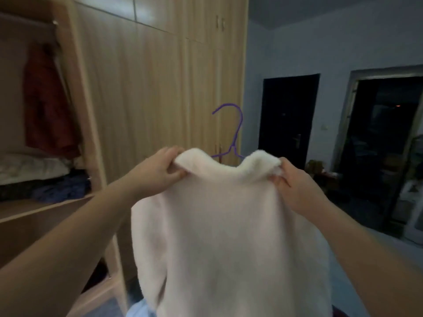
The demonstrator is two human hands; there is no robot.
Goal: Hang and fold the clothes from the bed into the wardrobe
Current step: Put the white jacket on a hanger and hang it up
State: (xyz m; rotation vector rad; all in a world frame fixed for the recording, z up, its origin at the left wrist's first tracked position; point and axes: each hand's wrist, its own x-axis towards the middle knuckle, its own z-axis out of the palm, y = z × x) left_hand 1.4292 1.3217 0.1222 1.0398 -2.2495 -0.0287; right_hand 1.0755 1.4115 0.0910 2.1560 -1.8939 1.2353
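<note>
Cream-white fleece garment (229, 225), thick and fuzzy in its pile, is held up in the air in the middle of the view, in front of the pale wood-grain wardrobe (142, 88). Its rounded collar edge is gathered into two soft peaks with a dip between them. The left peak is pinched by the left hand (160, 170), fingers curled over the top and thumb beneath; the right peak is gripped in the same way by the right hand (295, 186). Below the two grips the cloth hangs in one broad, smooth sheet, with a sleeve drooping at its left side.

A thin purple wire hanger (238, 124) is seen behind the dip of the collar: its curved hook rises above the fleece, and its sloping arms pass out of sight behind the collar. Whether the garment's weight is borne by the hanger cannot be told.

To the left, one wardrobe bay stands open. A rust-red garment (48, 106) is hung inside it, and white bedding (29, 168) and dark blue clothes (61, 186) are piled on its wooden shelf (34, 209). The upright edge of the open bay lies just left of the left forearm. To the right, open room is seen up to a pale wall with two dark doorways (288, 120).
</note>
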